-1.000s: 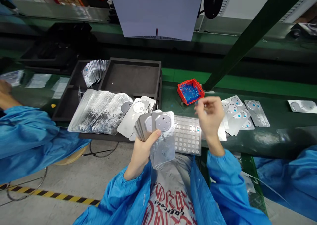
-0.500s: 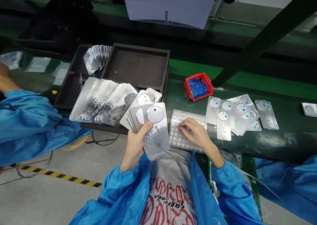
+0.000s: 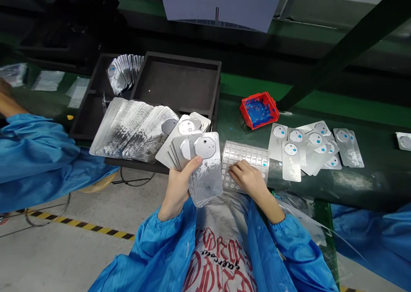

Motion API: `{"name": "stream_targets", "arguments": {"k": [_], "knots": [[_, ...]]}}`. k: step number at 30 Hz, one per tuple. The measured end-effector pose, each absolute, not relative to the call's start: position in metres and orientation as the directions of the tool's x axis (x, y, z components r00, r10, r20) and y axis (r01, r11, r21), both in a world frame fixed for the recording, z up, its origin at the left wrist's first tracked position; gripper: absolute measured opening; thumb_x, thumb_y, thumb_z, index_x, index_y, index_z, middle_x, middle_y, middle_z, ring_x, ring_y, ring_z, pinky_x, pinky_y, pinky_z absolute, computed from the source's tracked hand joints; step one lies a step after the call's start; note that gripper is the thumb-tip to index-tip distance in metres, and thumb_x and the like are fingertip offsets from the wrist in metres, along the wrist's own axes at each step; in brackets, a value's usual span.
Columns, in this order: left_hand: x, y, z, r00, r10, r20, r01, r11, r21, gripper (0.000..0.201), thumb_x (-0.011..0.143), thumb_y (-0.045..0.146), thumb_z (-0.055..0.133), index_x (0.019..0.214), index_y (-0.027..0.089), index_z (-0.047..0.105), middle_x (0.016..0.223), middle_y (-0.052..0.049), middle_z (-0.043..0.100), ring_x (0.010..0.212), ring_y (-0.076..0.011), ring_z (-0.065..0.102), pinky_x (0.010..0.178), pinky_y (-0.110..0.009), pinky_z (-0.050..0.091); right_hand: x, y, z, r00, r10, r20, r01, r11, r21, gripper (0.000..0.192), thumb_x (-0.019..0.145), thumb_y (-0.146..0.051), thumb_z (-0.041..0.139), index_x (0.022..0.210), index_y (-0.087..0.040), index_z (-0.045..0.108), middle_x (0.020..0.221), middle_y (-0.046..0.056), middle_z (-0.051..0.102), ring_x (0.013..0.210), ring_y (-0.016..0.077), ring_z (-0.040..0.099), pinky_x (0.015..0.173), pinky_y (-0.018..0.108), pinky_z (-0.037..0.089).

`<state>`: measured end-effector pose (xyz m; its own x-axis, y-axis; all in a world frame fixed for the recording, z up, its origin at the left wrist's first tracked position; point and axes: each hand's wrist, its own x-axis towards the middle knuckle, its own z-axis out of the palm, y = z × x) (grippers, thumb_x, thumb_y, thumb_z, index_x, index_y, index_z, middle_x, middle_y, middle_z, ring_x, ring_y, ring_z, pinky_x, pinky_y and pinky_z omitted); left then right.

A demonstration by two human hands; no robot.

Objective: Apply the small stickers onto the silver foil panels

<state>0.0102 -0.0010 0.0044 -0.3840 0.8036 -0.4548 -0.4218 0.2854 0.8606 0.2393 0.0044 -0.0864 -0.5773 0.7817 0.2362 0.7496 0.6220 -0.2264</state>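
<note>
Sticker sheet (image 3: 247,157) lies at the near bench edge; right hand (image 3: 248,178) picks at it, fingertips curled. Left hand (image 3: 178,187) grips the fanned silver plates (image 3: 205,165). Peel 1 cleanly, keep plates steady.

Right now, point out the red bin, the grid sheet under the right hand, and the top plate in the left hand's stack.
red bin (image 3: 248,112): head view, on its near left wall.
grid sheet (image 3: 248,153): head view, on its bare far half.
top plate (image 3: 208,172): head view, on its lower silver face.
</note>
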Motion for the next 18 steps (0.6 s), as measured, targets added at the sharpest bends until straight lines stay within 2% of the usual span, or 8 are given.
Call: {"name": "stream_targets", "arguments": {"k": [4, 6, 8, 11, 12, 14, 18], "knots": [[0.013, -0.001, 0.007, -0.375, 0.798, -0.472, -0.42, 0.308, 0.854, 0.073, 0.054, 0.042, 0.102, 0.119, 0.018, 0.081, 0.1, -0.009, 0.087, 0.104, -0.034, 0.083, 0.083, -0.034, 0.067, 0.235, 0.007, -0.085, -0.501, 0.847, 0.178, 0.772, 0.53, -0.351, 0.02, 0.108, -0.021, 0.061, 0.09, -0.022, 0.07, 0.088, 0.008, 0.073, 0.088, 0.0228, 0.07, 0.061, 0.03, 0.053], [0.015, -0.001, 0.008, -0.346, 0.802, -0.487, -0.422, 0.331, 0.844, 0.075, 0.052, 0.044, 0.102, 0.119, 0.017, 0.08, 0.098, -0.01, 0.087, 0.104, -0.0351, 0.083, 0.083, -0.036, 0.067, 0.233, 0.008, -0.077, -0.485, 0.852, 0.197, 0.757, 0.521, -0.395, 0.023, 0.109, -0.02, 0.057, 0.09, -0.021, 0.07, 0.084, 0.007, 0.074, 0.082, 0.0217, 0.071, 0.061, 0.03, 0.056], [0.016, -0.002, 0.007, -0.317, 0.811, -0.491, -0.407, 0.351, 0.843, 0.072, 0.054, 0.044, 0.102, 0.116, 0.017, 0.08, 0.098, -0.009, 0.086, 0.105, -0.035, 0.082, 0.086, -0.036, 0.067, 0.23, 0.006, -0.063, -0.404, 0.878, 0.256, 0.707, 0.477, -0.522, 0.024, 0.11, -0.022, 0.055, 0.093, -0.021, 0.072, 0.082, 0.005, 0.075, 0.074, 0.0193, 0.073, 0.059, 0.029, 0.058], [0.02, -0.005, 0.002, -0.284, 0.848, -0.448, -0.345, 0.345, 0.873, 0.058, 0.06, 0.044, 0.1, 0.109, 0.018, 0.08, 0.101, -0.009, 0.086, 0.11, -0.0333, 0.081, 0.094, -0.037, 0.065, 0.223, 0.002, -0.032, -0.114, 0.956, 0.27, 0.444, 0.292, -0.847, 0.016, 0.106, -0.029, 0.066, 0.096, -0.022, 0.077, 0.088, 0.004, 0.08, 0.07, 0.0178, 0.076, 0.057, 0.028, 0.064], [0.022, -0.006, 0.0, -0.27, 0.862, -0.429, -0.319, 0.341, 0.885, 0.053, 0.063, 0.044, 0.098, 0.106, 0.018, 0.08, 0.102, -0.009, 0.086, 0.11, -0.0326, 0.081, 0.096, -0.038, 0.065, 0.221, 0.002, -0.022, -0.033, 0.969, 0.243, 0.334, 0.24, -0.912, 0.014, 0.103, -0.031, 0.072, 0.096, -0.022, 0.079, 0.09, 0.005, 0.081, 0.071, 0.0187, 0.078, 0.058, 0.029, 0.066], [0.026, -0.008, -0.003, -0.243, 0.886, -0.395, -0.269, 0.33, 0.905, 0.044, 0.067, 0.044, 0.096, 0.1, 0.019, 0.081, 0.103, -0.009, 0.086, 0.107, -0.0313, 0.081, 0.096, -0.038, 0.065, 0.215, 0.002, -0.005, 0.039, 0.979, 0.201, 0.192, 0.19, -0.963, 0.012, 0.097, -0.034, 0.08, 0.095, -0.023, 0.082, 0.092, 0.005, 0.083, 0.077, 0.0208, 0.081, 0.064, 0.031, 0.071], [0.035, -0.008, 0.001, -0.175, 0.941, -0.29, -0.171, 0.261, 0.95, 0.031, 0.07, 0.04, 0.091, 0.093, 0.02, 0.083, 0.1, -0.008, 0.086, 0.103, -0.0308, 0.082, 0.1, -0.041, 0.064, 0.209, 0.008, 0.008, 0.065, 0.991, 0.115, 0.076, 0.11, -0.991, 0.024, 0.089, -0.042, 0.09, 0.101, -0.023, 0.08, 0.091, 0.005, 0.083, 0.082, 0.0219, 0.083, 0.072, 0.032, 0.074]]}}
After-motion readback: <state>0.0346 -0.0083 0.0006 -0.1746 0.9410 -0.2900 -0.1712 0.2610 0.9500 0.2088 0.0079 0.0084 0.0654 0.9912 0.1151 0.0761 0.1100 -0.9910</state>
